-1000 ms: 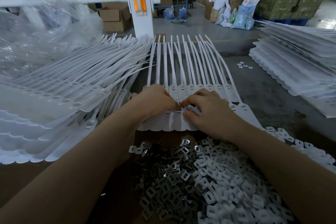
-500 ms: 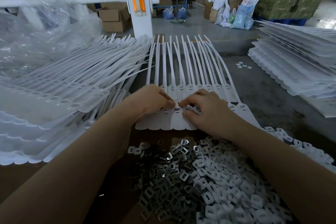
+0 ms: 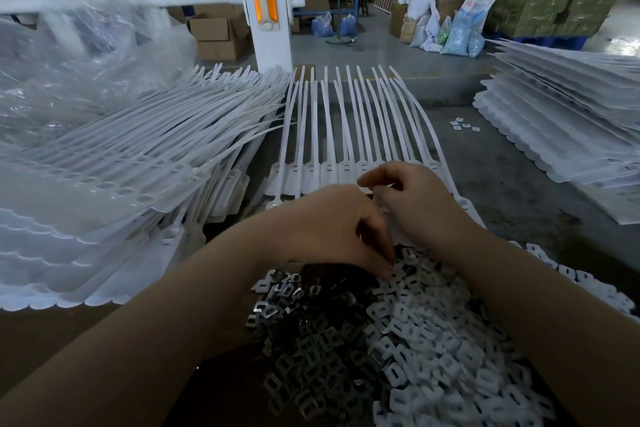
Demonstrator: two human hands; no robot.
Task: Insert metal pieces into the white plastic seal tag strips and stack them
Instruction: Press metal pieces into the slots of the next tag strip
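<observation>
Many metal pieces: lay heaped nearest the person, beside white clips
Strip sheet: lay flat just beyond the heap, tails pointing away
Left hand: had dropped back from the strip heads to the heap, fingertips curled down among the pieces; whether it had pinched one I could not tell
Right hand: stayed on the heads, fingers curled, pinching there
Meaning: likely one insert done, the next being fetched
Room: stacks crowded the left; bare table on the right
</observation>
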